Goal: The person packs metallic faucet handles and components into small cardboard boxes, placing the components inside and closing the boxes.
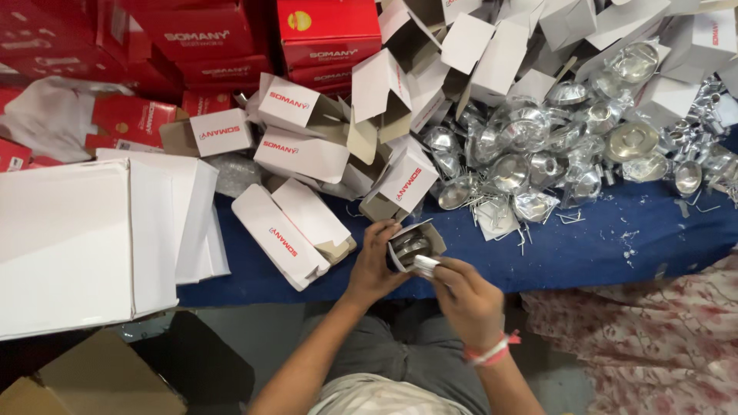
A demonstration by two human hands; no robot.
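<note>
The left hand [374, 267] cups a small open carton [415, 244] from its left side, fingers curled around the wall and thumb on the near edge. The right hand [465, 296] pinches a small white plastic packet [425, 265] at the carton's mouth, fingertips pressed together on it. A pink and white band [492, 352] circles the right wrist. A shiny metal fitting [411, 246] sits inside the carton, partly hidden by the raised flaps. The carton is held just above the near edge of the blue cloth [600, 246], over the person's lap.

Left of the hands, a flat white carton [288, 230] with a red mark lies open on the cloth, near the left hand but apart from it. Beyond it, a loose heap of similar white cartons [338, 131] runs toward the far side, flaps overlapping. Right of that heap lies a pile of wrapped chrome fittings [538, 146], which spreads to the right border. Between this pile and the hands, a strip of bare blue cloth remains, dotted with small scraps.

At far left, a large white box [69, 238] overhangs the cloth's near edge. Red boxes [200, 38] are stacked along the far left. Patterned fabric [646, 338] lies at lower right, just beside the cloth edge.
</note>
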